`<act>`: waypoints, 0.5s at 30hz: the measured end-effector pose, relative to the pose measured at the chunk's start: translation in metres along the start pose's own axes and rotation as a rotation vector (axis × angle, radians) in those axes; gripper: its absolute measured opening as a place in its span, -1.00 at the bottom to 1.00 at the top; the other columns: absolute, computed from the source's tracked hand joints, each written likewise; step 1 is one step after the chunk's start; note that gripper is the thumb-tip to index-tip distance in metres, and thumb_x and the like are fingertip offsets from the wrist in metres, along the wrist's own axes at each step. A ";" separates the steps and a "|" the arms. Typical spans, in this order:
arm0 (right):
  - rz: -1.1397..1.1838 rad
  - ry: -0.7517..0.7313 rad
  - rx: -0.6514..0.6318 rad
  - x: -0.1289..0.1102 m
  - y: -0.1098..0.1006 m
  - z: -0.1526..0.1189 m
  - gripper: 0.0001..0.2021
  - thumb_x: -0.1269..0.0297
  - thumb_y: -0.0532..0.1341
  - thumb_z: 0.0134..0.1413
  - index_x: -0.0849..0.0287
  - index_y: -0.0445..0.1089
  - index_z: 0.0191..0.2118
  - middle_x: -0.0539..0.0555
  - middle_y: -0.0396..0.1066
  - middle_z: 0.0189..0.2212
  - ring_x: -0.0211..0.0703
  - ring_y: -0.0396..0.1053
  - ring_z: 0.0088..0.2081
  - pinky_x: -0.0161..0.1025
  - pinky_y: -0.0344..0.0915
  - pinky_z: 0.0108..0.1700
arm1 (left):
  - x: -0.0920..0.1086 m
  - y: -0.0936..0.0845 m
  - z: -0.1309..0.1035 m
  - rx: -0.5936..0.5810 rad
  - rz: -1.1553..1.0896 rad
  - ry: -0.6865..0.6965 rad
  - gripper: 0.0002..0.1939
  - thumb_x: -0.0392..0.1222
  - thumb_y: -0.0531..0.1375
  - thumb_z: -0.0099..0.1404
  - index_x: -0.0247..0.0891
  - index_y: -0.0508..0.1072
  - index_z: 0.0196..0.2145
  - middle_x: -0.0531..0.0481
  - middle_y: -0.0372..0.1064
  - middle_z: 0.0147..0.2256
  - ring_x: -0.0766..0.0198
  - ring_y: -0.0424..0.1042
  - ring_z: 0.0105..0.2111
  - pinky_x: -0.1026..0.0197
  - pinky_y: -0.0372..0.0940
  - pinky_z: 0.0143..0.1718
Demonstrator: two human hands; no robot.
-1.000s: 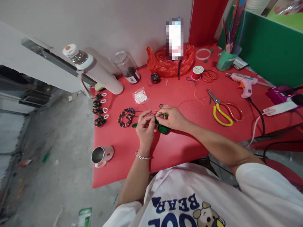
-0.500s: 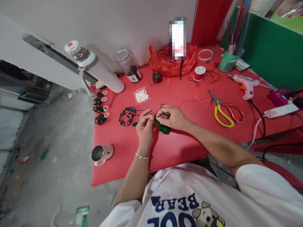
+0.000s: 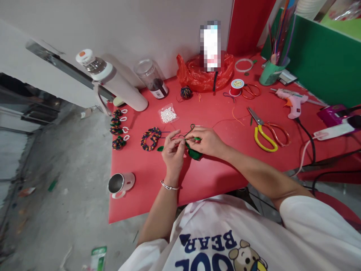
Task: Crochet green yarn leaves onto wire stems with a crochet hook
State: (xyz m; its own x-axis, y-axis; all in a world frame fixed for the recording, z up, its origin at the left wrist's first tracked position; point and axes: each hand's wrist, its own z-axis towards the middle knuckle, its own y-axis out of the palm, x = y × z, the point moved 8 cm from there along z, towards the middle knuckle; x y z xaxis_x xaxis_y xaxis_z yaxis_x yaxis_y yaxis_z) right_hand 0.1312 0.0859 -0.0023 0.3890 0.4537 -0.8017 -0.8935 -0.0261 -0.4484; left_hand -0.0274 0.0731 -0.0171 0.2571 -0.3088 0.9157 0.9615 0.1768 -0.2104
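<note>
My left hand point(image 3: 173, 152) is closed in a pinch on green yarn, its thumb and index finger meeting near the other hand's fingertips. My right hand point(image 3: 207, 142) is closed around a thin hook, part of which shows above the fingers. Dark green yarn point(image 3: 194, 153) hangs below the right fingers, and a strand loops above them. Left of my hands lie a small green leaf-like piece point(image 3: 160, 149) and a multicoloured knitted ring point(image 3: 150, 139). A bag of white beads point(image 3: 168, 114) rests beyond them.
Yellow-and-red-handled scissors point(image 3: 265, 139) and a pink glue gun point(image 3: 291, 101) lie to the right. A mug point(image 3: 122, 183) stands near the left edge, a tall bottle point(image 3: 124, 88) behind it. A red thread spool point(image 3: 236, 87) and a red plastic bag point(image 3: 191, 75) are at the back.
My fingertips have shifted slightly, and the green piece between them shows less. The strand above my right hand now stands up in a clearer loop.
</note>
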 end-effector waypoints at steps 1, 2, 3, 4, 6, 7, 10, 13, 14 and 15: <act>-0.031 -0.018 -0.009 0.000 0.001 -0.001 -0.86 0.34 0.25 0.20 0.14 0.59 -0.27 0.07 0.56 -0.35 -0.19 0.42 -0.30 -0.25 0.32 -0.15 | 0.001 0.000 0.000 0.008 0.005 0.024 -0.80 -0.06 0.35 0.32 -0.22 0.63 -0.37 -0.20 0.52 0.02 0.13 0.55 -0.08 0.10 0.51 -0.17; -0.057 -0.032 -0.015 -0.001 0.002 -0.001 -0.86 0.35 0.24 0.20 0.14 0.59 -0.28 0.07 0.57 -0.35 -0.18 0.42 -0.28 -0.24 0.31 -0.14 | 0.001 0.000 0.001 0.014 0.006 0.042 -0.81 -0.07 0.36 0.31 -0.22 0.63 -0.38 -0.20 0.52 0.01 0.12 0.55 -0.07 0.09 0.51 -0.16; -0.073 -0.041 -0.017 -0.001 0.003 -0.002 -0.86 0.36 0.24 0.19 0.14 0.58 -0.29 0.07 0.56 -0.35 -0.17 0.41 -0.28 -0.24 0.31 -0.13 | 0.001 0.000 0.001 0.017 0.004 0.052 -0.82 -0.07 0.37 0.30 -0.22 0.63 -0.38 -0.19 0.53 0.00 0.12 0.55 -0.05 0.09 0.51 -0.15; -0.078 -0.045 -0.009 -0.001 0.003 -0.002 -0.86 0.37 0.24 0.18 0.14 0.58 -0.30 0.06 0.55 -0.36 -0.18 0.41 -0.29 -0.24 0.31 -0.13 | 0.000 0.000 0.001 0.019 -0.002 0.047 -0.82 -0.08 0.38 0.29 -0.22 0.63 -0.39 -0.19 0.53 -0.01 0.12 0.54 -0.05 0.10 0.50 -0.15; -0.051 -0.031 0.024 0.000 0.001 -0.002 -0.87 0.38 0.24 0.15 0.15 0.57 -0.32 0.05 0.53 -0.39 -0.21 0.39 -0.33 -0.26 0.30 -0.17 | -0.005 0.000 0.001 0.018 -0.036 -0.020 -0.82 -0.08 0.37 0.30 -0.23 0.64 -0.39 -0.19 0.52 0.00 0.17 0.55 -0.12 0.17 0.48 -0.23; -0.022 -0.013 0.041 0.001 0.000 -0.001 -0.88 0.38 0.25 0.14 0.15 0.57 -0.32 0.04 0.52 -0.40 -0.23 0.37 -0.35 -0.27 0.30 -0.19 | -0.009 0.000 0.000 0.016 -0.064 -0.074 -0.81 -0.08 0.37 0.30 -0.24 0.64 -0.39 -0.19 0.51 0.02 0.22 0.55 -0.19 0.22 0.45 -0.30; 0.090 0.072 0.047 0.003 -0.002 0.001 -0.90 0.38 0.26 0.10 0.16 0.56 -0.35 0.00 0.48 -0.43 -0.28 0.34 -0.41 -0.31 0.27 -0.27 | -0.022 0.000 -0.002 0.028 -0.176 -0.229 -0.78 -0.08 0.37 0.30 -0.28 0.62 -0.41 -0.20 0.47 0.09 0.41 0.45 -0.42 0.33 0.30 -0.53; 0.180 0.156 0.014 0.005 -0.001 0.002 -0.90 0.37 0.27 0.08 0.17 0.55 -0.39 -0.03 0.45 -0.48 -0.30 0.32 -0.43 -0.32 0.25 -0.30 | -0.029 0.001 -0.004 0.043 -0.286 -0.293 -0.76 -0.09 0.38 0.27 -0.31 0.58 -0.45 -0.19 0.45 0.14 0.51 0.38 -0.49 0.37 0.24 -0.57; 0.205 0.179 0.007 0.006 -0.001 0.002 -0.90 0.35 0.27 0.07 0.17 0.55 -0.39 -0.04 0.45 -0.49 -0.30 0.31 -0.43 -0.32 0.24 -0.30 | -0.031 0.003 -0.004 0.039 -0.320 -0.306 -0.76 -0.09 0.39 0.27 -0.31 0.57 -0.44 -0.18 0.44 0.15 0.52 0.37 -0.50 0.37 0.25 -0.56; 0.232 0.201 0.001 0.006 -0.001 0.002 -0.90 0.34 0.27 0.07 0.17 0.55 -0.39 -0.04 0.44 -0.50 -0.31 0.31 -0.44 -0.32 0.24 -0.31 | -0.033 0.005 -0.004 0.025 -0.351 -0.323 -0.75 -0.07 0.38 0.27 -0.30 0.56 -0.44 -0.18 0.45 0.15 0.53 0.37 -0.50 0.38 0.28 -0.54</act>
State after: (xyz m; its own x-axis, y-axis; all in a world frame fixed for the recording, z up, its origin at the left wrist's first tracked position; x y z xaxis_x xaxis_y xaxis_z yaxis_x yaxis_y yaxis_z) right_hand 0.1342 0.0909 -0.0059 0.2111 0.2509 -0.9447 -0.9639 -0.1072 -0.2438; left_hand -0.0305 0.0801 -0.0494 -0.1299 -0.0481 0.9904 0.9812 0.1372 0.1354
